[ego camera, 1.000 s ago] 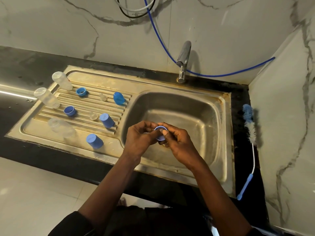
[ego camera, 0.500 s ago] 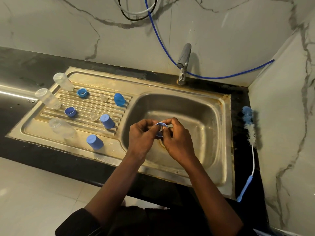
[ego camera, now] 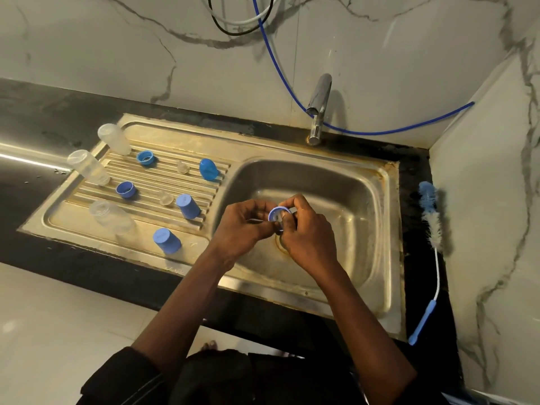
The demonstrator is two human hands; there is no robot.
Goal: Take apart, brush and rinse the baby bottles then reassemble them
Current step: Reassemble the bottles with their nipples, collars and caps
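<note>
- Steel sink across the middle of the frame: basin at centre right, ribbed drainboard at centre left. No water seen falling from the tap at upper centre.
- Bottle brush flat on the dark counter at the right edge, well apart from both hands. Best left there until the piece in hand is bare.
- Clear bottles, three of them, open-mouthed along the left of the drainboard.
- Blue caps, three, toward the drainboard's right and lower part. Screw rings, two, and clear teats, two, among the ribs between bottles and caps.
- Left hand and right hand together at frame centre, over the basin and just above the drain.
- Blue ring between them, opening turned up and left, pinched by thumb and fingertips on both sides. Teat inside it or not: impossible to tell behind the fingers.
- Probably the teat-and-ring step of the last bottle. For a clean job:
  - steady the ring by its outer rim with one hand only
  - press with the other thumb at the teat's base, never a tug on the tip
  - keep low over the basin to catch a slip, yet off the drain hole
  - expect wet, slippery plastic, so use short, firm pinches
</note>
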